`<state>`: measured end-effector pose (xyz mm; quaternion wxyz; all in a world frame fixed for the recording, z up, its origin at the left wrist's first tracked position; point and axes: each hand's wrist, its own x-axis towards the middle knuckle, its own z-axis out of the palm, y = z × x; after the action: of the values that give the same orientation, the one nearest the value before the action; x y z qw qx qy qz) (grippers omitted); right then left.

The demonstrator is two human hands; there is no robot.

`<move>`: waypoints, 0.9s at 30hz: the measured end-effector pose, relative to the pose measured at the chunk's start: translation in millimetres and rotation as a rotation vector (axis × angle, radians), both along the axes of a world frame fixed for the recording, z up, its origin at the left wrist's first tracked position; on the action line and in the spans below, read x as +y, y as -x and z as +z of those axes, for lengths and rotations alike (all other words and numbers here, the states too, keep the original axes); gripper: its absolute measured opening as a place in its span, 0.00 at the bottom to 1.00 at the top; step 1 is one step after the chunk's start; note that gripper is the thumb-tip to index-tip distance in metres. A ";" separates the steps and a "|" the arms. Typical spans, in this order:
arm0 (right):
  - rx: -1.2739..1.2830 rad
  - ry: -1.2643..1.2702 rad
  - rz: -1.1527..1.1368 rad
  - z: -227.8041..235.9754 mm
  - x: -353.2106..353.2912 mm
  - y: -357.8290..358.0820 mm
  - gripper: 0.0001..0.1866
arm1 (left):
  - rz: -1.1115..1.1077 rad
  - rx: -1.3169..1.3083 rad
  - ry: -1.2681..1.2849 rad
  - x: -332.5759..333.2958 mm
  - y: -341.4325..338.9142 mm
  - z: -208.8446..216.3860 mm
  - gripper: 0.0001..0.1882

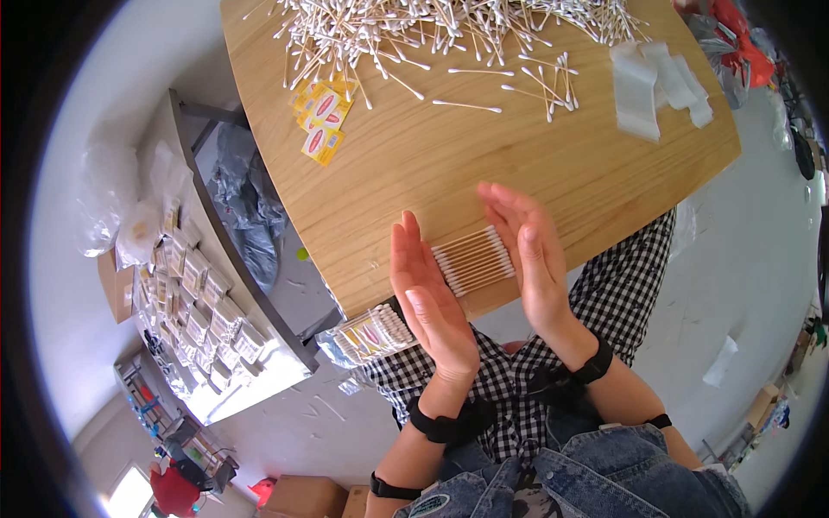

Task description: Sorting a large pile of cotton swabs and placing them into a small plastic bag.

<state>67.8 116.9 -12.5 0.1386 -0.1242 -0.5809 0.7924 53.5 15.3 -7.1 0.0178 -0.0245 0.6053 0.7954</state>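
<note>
A flat row of cotton swabs (475, 262) lies side by side on the table near its front edge. My left hand (427, 298) stands on edge beside the swabs' left tips, fingers stretched out. On the other side, my right hand (535, 259) is held the same way by the right tips, thumb raised. The two palms face each other with the row between them; whether they touch the tips I cannot tell. Below my left hand, at the table's corner, are filled packs of swabs (376, 335) in clear wrapping with a yellow card.
A big heap of loose cotton swabs (414, 30) covers the table's far side. Yellow printed cards (324, 116) lie at the left, clear plastic sleeves (643, 91) at the right. To the left, a side table (250, 393) carries many packed bundles (203, 298).
</note>
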 end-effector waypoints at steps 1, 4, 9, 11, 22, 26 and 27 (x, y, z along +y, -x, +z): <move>-0.001 -0.004 0.004 1.7 2.2 1.0 0.28 | -0.006 -0.013 -0.037 -5.8 1.8 0.1 0.38; -0.074 -0.416 -0.031 4.6 7.4 10.4 0.25 | 0.005 -0.034 -0.075 -9.8 4.7 0.3 0.40; -0.192 -1.397 0.028 -13.4 -5.4 29.8 0.26 | 0.002 -0.040 -0.051 2.3 -1.9 -4.0 0.36; -0.191 -1.481 0.069 -11.4 -8.2 31.0 0.27 | 0.025 0.012 -0.086 8.3 -3.3 -5.0 0.36; -0.093 -1.548 0.187 -12.2 -10.4 33.4 0.28 | 0.034 -0.029 -0.145 6.6 -3.0 -4.3 0.34; -0.039 -1.587 0.195 -14.8 -7.7 34.4 0.27 | 0.107 -0.073 -0.238 -3.7 -2.0 -3.3 0.31; -0.038 -1.561 0.197 -15.8 -6.5 34.5 0.27 | 0.128 -0.064 -0.228 -8.3 -1.2 -3.7 0.31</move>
<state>33.3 110.3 -28.3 0.1050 0.0478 -0.9801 0.1615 54.7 7.0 -10.8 -0.0112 -0.0862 0.5074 0.8573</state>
